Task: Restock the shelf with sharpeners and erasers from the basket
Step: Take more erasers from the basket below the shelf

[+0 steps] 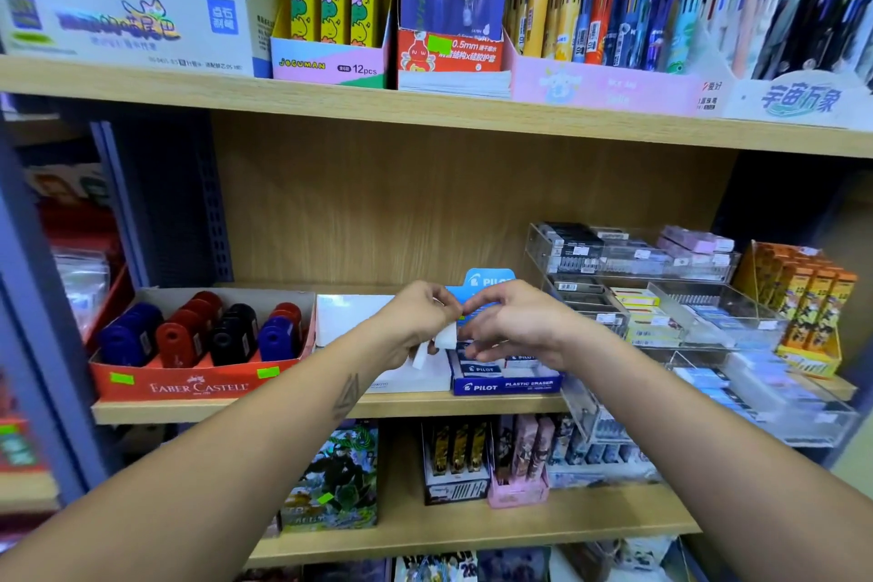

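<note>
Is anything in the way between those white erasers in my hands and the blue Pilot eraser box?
Nothing visible. The white erasers sit in the left hand, the right hand alongside, just above and left of the open Pilot eraser box, with no lid or other item between.

White erasers (446, 336) sit pinched upright above the blue Pilot eraser box (505, 380) on the shelf (330, 406).

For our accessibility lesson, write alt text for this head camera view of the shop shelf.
Two hands meet over a blue eraser box on a wooden shelf; the left hand pinches white erasers, the right hand hovers beside. A red box of sharpeners sits left.
</note>
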{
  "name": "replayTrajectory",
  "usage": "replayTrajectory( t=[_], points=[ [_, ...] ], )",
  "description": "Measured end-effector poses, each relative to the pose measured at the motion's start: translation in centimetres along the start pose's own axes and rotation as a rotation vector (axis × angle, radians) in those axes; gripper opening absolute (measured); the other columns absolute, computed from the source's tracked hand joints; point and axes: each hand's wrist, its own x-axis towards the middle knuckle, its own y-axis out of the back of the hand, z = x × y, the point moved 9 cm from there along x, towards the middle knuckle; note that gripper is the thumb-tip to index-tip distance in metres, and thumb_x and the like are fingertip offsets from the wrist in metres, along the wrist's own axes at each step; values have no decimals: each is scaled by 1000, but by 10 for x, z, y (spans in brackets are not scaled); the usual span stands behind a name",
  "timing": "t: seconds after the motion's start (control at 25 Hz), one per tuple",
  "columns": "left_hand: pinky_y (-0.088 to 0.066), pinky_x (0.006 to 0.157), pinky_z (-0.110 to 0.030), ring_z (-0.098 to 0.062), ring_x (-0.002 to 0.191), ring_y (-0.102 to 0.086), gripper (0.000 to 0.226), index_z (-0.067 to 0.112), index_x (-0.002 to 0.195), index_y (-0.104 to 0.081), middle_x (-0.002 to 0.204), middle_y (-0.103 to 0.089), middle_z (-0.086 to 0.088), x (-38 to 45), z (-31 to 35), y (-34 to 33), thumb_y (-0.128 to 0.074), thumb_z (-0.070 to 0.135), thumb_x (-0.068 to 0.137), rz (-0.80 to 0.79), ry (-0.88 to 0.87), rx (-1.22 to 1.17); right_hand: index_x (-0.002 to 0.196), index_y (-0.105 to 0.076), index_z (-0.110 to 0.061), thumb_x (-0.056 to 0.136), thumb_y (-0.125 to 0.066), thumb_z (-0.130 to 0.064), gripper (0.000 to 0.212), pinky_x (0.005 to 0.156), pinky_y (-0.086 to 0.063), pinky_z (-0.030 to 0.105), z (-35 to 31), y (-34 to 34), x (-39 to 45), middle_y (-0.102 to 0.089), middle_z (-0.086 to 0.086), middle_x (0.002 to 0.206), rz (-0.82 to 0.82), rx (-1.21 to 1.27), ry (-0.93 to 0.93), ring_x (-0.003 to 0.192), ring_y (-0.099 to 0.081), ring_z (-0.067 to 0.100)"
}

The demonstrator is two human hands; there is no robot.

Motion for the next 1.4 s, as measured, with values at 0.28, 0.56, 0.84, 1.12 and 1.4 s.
replayTrajectory(
  t=[0.28, 0.56, 0.84, 1.12, 1.4],
  points=[
    [-39, 53, -21, -14, 68, -55, 32, 17, 88, -71, 86, -71, -8, -12, -9, 23, -93, 25, 66, 5, 50, -242, 119, -53, 4, 77, -72, 17, 48, 72, -62, 36, -6, -28, -1, -69, 22, 92, -47, 410, 10, 83, -73, 33],
    [-47, 63, -32, -21, 67, -61, 50, 10, 103, -65, 75, -66, -5, -17, -3, 35, -93, 29, 66, -9, -29, -278, 103, -67, -3, 80, -66, 18, 31, 72, -62, 30, -7, -48, 1, -72, 13, 80, -114, 605, -23, 76, -73, 24],
    [-53, 80, -44, -32, 81, -64, 38, -2, 102, -55, 99, -65, -23, -30, -7, 33, -72, 27, 84, -93, 98, -399, 111, -66, 5, 82, -65, 18, 32, 67, -62, 29, -13, -33, -5, -72, 22, 89, -88, 536, -7, 74, -74, 31],
    [-59, 78, -35, -38, 93, -68, 27, -11, 104, -55, 96, -62, -31, -31, -9, 89, -50, -29, 83, 35, 117, -260, 98, -64, -5, 76, -84, -8, 30, 66, -58, 28, -19, -30, 9, -64, 11, 74, 148, -154, 187, 65, -70, 20],
    [-59, 75, -34, -28, 85, -67, 20, -11, 105, -65, 94, -68, -23, -35, -18, 131, -67, -11, 86, 187, 93, -174, 87, -69, -14, 69, -89, -28, 30, 61, -53, 22, -29, -72, 32, -70, 1, 64, 218, -520, 176, 54, -68, 14]
  ],
)
